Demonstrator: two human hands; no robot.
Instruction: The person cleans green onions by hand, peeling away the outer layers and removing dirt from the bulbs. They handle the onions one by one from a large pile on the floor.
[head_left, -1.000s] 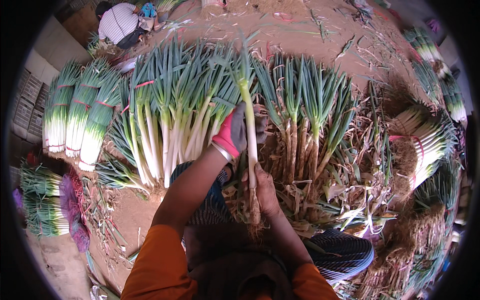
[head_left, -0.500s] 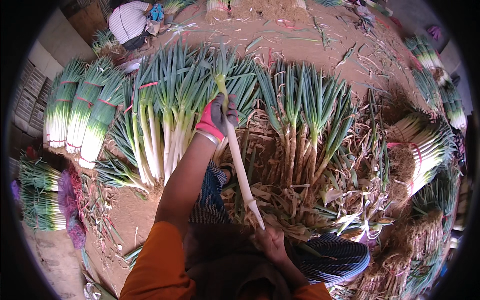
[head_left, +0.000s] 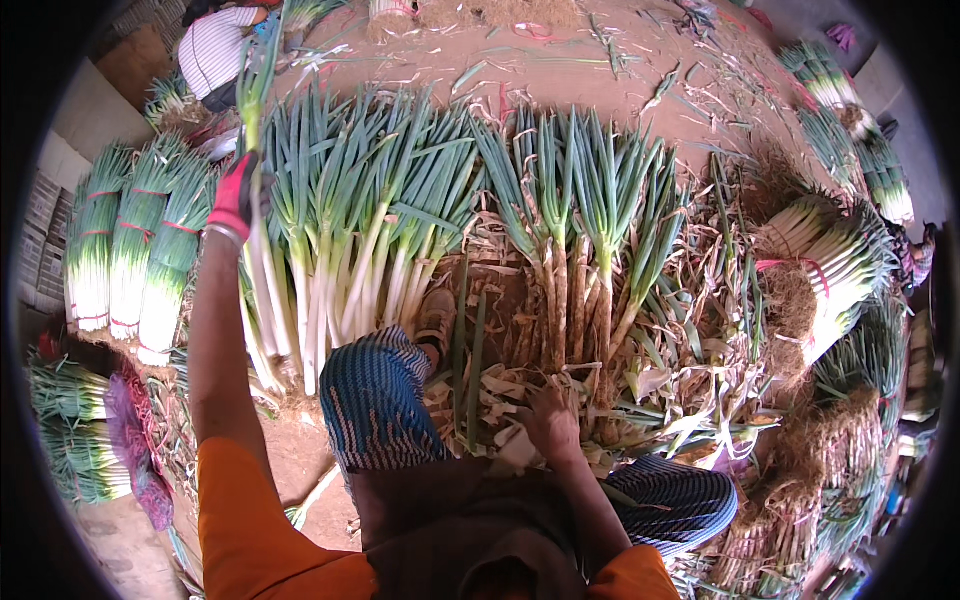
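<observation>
Here in the head view we have the leek (head_left: 251, 125) out at the left end of the peeled row (head_left: 345, 240), leaves up, and the gloved left hand (head_left: 238, 192) has its fingers closed around the stalk just under the leafy top. Down by the unpeeled leeks (head_left: 605, 275) the bare right hand (head_left: 552, 425) has its fingers curled low; we can't tell whether they grip anything. We'd call the leek light for its length, firm in the shank, floppy in the leaves, probably slick where it is pale and easy to bruise, so we'd take it by the firm stalk, snug but not crushing, and spare the leaf tips. Where its lower end stops among the white shanks, we can't say. For room, the strewn floor (head_left: 560, 75) beyond the tops looks widest; leftward the tied bundles (head_left: 130, 240) stand just beside the row, the left knee (head_left: 380, 395) crowds its near side, and peelings (head_left: 690, 370) heap up on the right.
</observation>
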